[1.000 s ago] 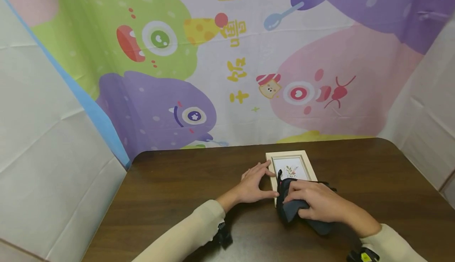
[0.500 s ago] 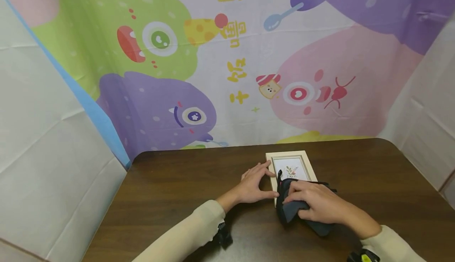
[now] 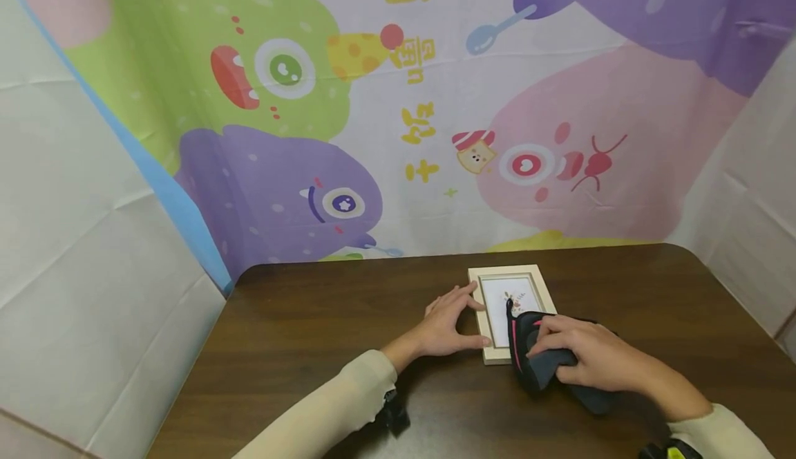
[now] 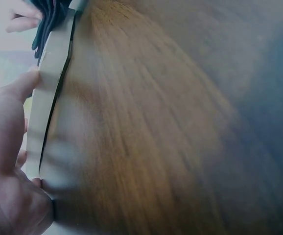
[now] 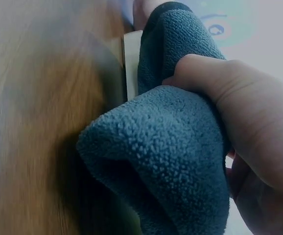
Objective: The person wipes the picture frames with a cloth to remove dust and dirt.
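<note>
On the dark wooden table lies a cream picture frame [image 3: 496,357] around a small floral picture [image 3: 497,314]. My left hand [image 3: 444,324] has its fingers spread, its thumb and fingertips touching the frame's left side. In my right hand [image 3: 600,355] is a bunched dark grey-blue cloth [image 3: 550,369] with black edging, pinched between thumb and fingers. It covers the lower right of the frame. The right wrist view shows the fuzzy cloth [image 5: 156,137] folded under the thumb. In the left wrist view, the left thumb meets the frame's side edge [image 4: 51,83].
The wooden table [image 3: 311,334] has rounded far corners. Behind it hangs a cartoon-printed curtain [image 3: 429,217], and pale panels stand at the left [image 3: 93,272] and right [image 3: 740,231].
My right hand has slid the cloth to the right across the frame, uncovering more of its lower left. My left hand keeps its place at the frame. The head view has shifted slightly.
</note>
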The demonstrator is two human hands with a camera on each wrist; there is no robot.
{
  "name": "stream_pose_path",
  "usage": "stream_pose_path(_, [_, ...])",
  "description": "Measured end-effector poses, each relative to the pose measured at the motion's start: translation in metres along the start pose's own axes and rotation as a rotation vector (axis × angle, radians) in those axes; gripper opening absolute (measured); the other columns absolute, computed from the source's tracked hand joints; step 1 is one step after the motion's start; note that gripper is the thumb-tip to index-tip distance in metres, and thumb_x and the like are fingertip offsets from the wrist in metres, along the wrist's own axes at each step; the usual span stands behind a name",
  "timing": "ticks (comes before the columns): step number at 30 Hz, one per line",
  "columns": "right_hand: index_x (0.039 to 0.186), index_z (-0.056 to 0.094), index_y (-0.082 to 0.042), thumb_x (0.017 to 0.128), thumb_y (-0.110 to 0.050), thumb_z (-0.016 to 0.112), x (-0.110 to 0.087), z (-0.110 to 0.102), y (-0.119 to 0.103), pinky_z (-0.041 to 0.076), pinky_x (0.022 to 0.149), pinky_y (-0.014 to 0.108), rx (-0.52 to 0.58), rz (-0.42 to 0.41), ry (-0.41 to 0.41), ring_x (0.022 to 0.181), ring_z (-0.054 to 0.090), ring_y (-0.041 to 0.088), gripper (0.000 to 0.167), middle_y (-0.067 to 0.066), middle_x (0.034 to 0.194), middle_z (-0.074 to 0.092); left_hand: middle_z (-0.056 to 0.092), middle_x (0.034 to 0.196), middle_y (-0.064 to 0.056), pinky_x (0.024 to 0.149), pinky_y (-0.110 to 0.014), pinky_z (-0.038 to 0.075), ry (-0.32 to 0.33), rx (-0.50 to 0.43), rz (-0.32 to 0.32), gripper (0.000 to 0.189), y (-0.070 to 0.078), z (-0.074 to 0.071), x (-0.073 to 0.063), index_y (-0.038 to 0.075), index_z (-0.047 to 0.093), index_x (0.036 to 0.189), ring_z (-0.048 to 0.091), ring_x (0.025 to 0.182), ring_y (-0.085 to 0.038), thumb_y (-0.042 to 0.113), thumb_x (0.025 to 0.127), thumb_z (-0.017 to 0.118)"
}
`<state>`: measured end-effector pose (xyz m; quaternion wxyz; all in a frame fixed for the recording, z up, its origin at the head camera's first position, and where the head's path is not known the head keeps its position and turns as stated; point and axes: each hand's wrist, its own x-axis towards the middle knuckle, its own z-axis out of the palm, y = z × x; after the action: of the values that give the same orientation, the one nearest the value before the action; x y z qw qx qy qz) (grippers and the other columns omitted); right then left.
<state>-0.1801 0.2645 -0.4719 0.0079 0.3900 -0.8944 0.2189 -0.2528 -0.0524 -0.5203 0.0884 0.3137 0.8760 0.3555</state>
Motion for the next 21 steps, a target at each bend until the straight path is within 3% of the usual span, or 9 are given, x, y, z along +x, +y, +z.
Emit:
stream_pose_path(8, [0.118,0.084,-0.034,0.085,-0.008,0.088,-0.010,-0.002,0.010,0.051,0.076,0.024,0.028,0.016,0.008,0.105,0.060,-0.001,0.043,-0.014,0.117,0.068,0.028,0.190,0.000,0.134,-0.079,0.022,-0.001,-0.003,-0.003,0.059,0.000,0.000,0.000,0.022,0.064,0.145,0.025,0.176,-0.042,0.051,0.097,0.083])
stream_pose_path(21, [0.116,0.083,-0.034,0.078,-0.007,0.092,-0.005,0.013,-0.001,0.049,0.070,0.023,-0.106,-0.080,0.155,0.097,0.060,-0.002,0.048,-0.012,0.114,0.069,0.028,0.190,0.000,0.135,-0.079,0.020,0.004,-0.008,0.000,0.060,-0.007,0.004,0.003,0.022,0.064,0.144,0.025,0.177,-0.042,0.055,0.097,0.082])
